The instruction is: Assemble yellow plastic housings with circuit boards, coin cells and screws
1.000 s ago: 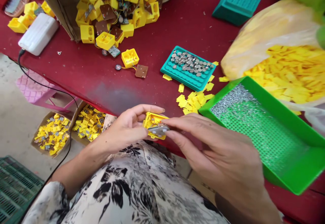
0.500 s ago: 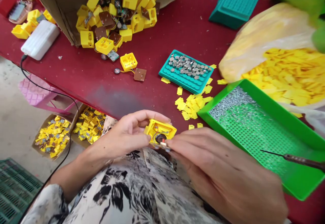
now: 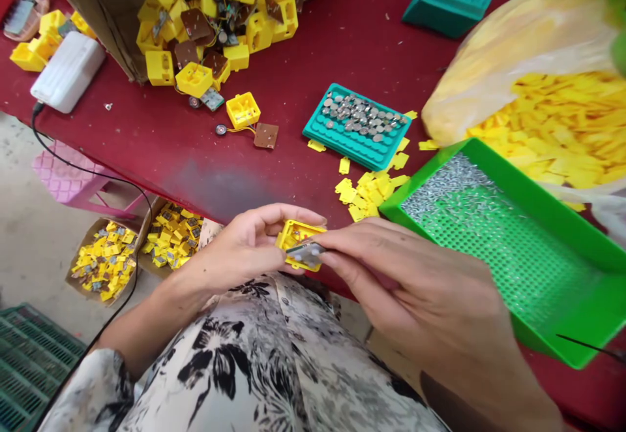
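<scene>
My left hand (image 3: 249, 243) is closed around a small open yellow plastic case (image 3: 292, 231), held above my lap near the table edge. Between the thumb and fingers of my right hand (image 3: 405, 275) is a small circuit board (image 3: 304, 254), tilted over the case's opening. Greyish pads show on the board's face. Part of the case's inside is hidden behind the board and fingers. On the table beyond lies another open yellow case (image 3: 243, 111), wired to a small round speaker (image 3: 221, 130) and a brown board (image 3: 266, 136).
A cardboard box (image 3: 92, 14) spills yellow cases at the back left. Button cells fill part of a teal tray (image 3: 359, 148). Yellow covers (image 3: 366, 194) lie beside a green basket (image 3: 552, 223) of screws. A screwdriver shaft (image 3: 581, 342) shows at right. A white power bank (image 3: 68, 73) trails a cable.
My right hand has turned and shifted slightly left, bringing the circuit board across the case's opening. The round speaker visible inside the case before is now covered.
</scene>
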The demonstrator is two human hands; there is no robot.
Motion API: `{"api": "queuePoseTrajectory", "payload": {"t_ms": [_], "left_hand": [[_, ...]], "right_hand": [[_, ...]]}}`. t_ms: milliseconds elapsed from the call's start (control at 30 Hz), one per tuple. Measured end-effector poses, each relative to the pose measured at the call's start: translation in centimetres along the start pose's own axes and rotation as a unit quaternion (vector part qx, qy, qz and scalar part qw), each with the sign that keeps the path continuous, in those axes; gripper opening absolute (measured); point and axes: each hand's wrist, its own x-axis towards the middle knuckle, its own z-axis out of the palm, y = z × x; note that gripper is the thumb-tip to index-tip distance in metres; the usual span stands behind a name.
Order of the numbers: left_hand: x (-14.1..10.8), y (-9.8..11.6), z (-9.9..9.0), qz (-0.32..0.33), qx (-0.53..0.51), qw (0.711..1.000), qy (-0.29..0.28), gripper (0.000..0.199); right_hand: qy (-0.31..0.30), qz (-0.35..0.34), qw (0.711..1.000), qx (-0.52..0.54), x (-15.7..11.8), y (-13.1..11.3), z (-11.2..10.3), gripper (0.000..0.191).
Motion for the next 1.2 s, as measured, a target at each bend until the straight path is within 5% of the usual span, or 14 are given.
{"api": "queuePoseTrajectory", "payload": {"t_ms": [400, 800, 1000, 1200], "left_hand": [[-0.5, -0.2, 0.0, 0.030, 0.068, 0.997, 0.008, 0.054], [-0.8, 0.1, 0.1, 0.001, 0.039, 0.999, 0.004, 0.045], [-0.6, 0.0, 0.4, -0.001, -0.033, 0.999, 0.016, 0.039], [-0.5, -0.3, 0.6, 0.035, 0.006, 0.997, 0.065, 0.031]], "right_hand": [[-0.028, -0.027, 0.998, -0.043, 1.1, -0.2, 0.0, 0.020], [-0.042, -0.015, 0.999, -0.030, 0.8, 0.1, 0.1, 0.023], [0.001, -0.003, 0.999, -0.051, 0.7, -0.7, 0.4, 0.016], [0.028, -0.033, 0.997, -0.063, 0.6, -0.2, 0.9, 0.016]]}}
